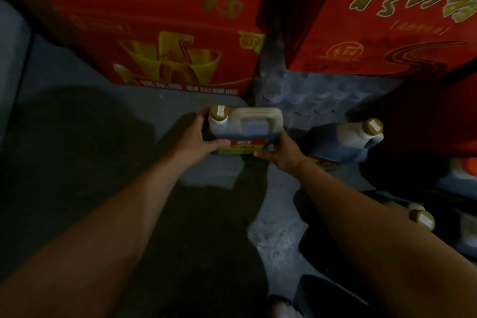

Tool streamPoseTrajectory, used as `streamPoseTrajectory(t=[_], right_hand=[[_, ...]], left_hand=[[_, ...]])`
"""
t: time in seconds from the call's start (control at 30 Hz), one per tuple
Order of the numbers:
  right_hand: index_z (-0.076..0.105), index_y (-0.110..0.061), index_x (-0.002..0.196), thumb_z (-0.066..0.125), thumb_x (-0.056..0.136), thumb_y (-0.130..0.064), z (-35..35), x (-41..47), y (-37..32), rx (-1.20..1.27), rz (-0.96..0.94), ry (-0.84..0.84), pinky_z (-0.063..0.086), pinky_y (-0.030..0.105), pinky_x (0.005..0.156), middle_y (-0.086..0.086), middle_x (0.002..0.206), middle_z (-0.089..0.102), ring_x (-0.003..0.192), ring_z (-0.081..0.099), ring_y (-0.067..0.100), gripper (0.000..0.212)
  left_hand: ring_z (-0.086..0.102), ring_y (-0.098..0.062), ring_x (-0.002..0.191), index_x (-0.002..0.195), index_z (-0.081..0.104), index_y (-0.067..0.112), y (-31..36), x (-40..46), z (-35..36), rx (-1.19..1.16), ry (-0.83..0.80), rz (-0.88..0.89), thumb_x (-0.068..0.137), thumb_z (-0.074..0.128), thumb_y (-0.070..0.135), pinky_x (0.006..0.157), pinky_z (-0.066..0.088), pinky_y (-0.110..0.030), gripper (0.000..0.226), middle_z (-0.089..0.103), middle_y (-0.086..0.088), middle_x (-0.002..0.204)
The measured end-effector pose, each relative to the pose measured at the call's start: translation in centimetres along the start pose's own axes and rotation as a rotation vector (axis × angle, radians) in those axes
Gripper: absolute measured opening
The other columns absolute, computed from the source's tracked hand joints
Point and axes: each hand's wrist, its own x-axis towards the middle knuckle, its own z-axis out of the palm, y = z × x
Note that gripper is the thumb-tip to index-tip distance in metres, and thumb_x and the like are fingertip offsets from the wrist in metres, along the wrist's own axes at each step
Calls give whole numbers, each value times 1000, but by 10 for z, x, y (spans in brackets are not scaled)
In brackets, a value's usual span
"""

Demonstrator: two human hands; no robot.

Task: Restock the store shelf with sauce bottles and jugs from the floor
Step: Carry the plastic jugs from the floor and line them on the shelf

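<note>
At the frame's centre the person is holding a jug (pixel 245 129) above the floor (pixel 77 116), left hand (pixel 198 141) wrapping its cap end, right hand (pixel 277 151) gripping its label end. This looks like the pickup step. Next, it likely needs carrying to the shelf, which is out of view; more jugs (pixel 343 141) are waiting at right.

I am seeing both forearms bare, with no sleeves, watch or gloves showing. The left hand (pixel 200 141) and right hand (pixel 280 151) are wearing no rings that I can make out.
</note>
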Motion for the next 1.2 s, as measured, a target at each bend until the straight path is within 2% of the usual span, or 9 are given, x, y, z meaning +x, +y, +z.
streamPoseTrajectory(t=[0.13,0.33,0.43,0.5,0.67,0.8,1.0,1.1,1.2], right_hand=[[39,-15,147,77,85,-4,5,9,6,46,54,-32,40,32,107,6,147,50,137,46,24,72],[43,-12,146,75,85,-2,20,16,15,132,95,23,40,42,113,8,144,53,137,48,27,69],[48,-11,141,76,83,-1,21,16,16,194,110,51,42,46,114,8,141,56,134,51,27,65],[49,-10,140,78,81,0,21,15,18,207,88,60,47,37,106,6,139,57,128,53,20,66],[54,-12,132,83,75,2,28,1,19,305,24,-6,55,11,71,-5,124,63,108,61,5,65],[64,-13,121,83,75,1,43,-7,19,373,48,-123,60,29,89,-4,115,73,103,71,8,52],[60,-12,132,80,76,-16,63,2,3,515,78,-222,56,42,97,6,125,72,115,69,24,60],[63,-13,128,78,77,-19,73,-4,-6,532,110,-230,58,40,93,5,122,74,112,71,24,54],[64,-13,127,78,75,-28,80,-26,-14,516,144,-230,58,39,89,5,119,74,110,72,23,55]], left_hand=[[39,-15,141,156,25,26,-7,2,2,-71,-12,10,83,78,16,101,37,-25,91,41,4,155],[36,-17,143,156,23,26,-7,2,8,-106,1,3,83,78,13,108,35,-31,93,39,4,155],[38,-5,130,154,27,22,-8,0,12,-123,31,28,82,78,8,97,37,-19,90,44,8,146],[38,-4,125,153,27,24,-11,1,11,-136,25,32,82,78,6,95,36,-17,90,45,9,141],[45,-16,135,153,32,30,-29,1,3,-358,38,-44,80,80,15,104,44,-36,89,47,4,150],[60,-18,120,149,40,34,-38,-1,-6,-532,136,-107,62,87,38,98,51,-46,99,58,2,138],[65,-10,105,136,52,28,-46,-4,-25,-632,203,-159,69,75,40,89,51,-34,71,68,5,119],[69,0,83,116,59,31,-51,-7,-29,-669,265,-185,87,70,28,68,52,-21,31,73,13,96],[70,3,70,110,64,27,-53,-24,-30,-695,349,-219,93,67,23,58,53,-14,18,74,18,76]])
